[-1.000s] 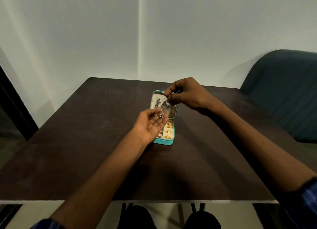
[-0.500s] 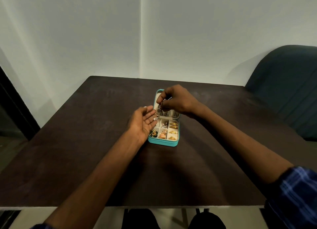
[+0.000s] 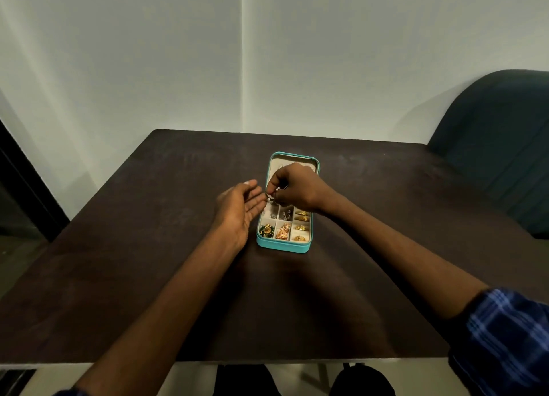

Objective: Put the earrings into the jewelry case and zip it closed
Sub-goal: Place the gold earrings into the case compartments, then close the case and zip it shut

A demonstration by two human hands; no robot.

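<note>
Pinching a small silvery earring [image 3: 277,189] between thumb and fingertips, right hand [image 3: 292,192] hovers over the hinge area of the open teal zip-around jewelry case [image 3: 283,245]. Rest of that hand's fingers are curled in. Left hand [image 3: 240,210] sits just beside the case's left edge, palm up, fingers straight and loosely together, tips nearly touching the right hand; whether anything lies on the palm, can't tell. Case lies flat mid dark brown wooden tabletop [image 3: 148,247], lid folded back away from the person, cream lining showing. Tray is split into small cream compartments: gold earrings [image 3: 301,228] in the right column, an orange-gold pair in the near middle, a green-and-gold pair [image 3: 266,229] near left, silvery pieces in the back ones. Dark teal upholstered chair [image 3: 499,146] stands at the tabletop's far right corner.
</note>
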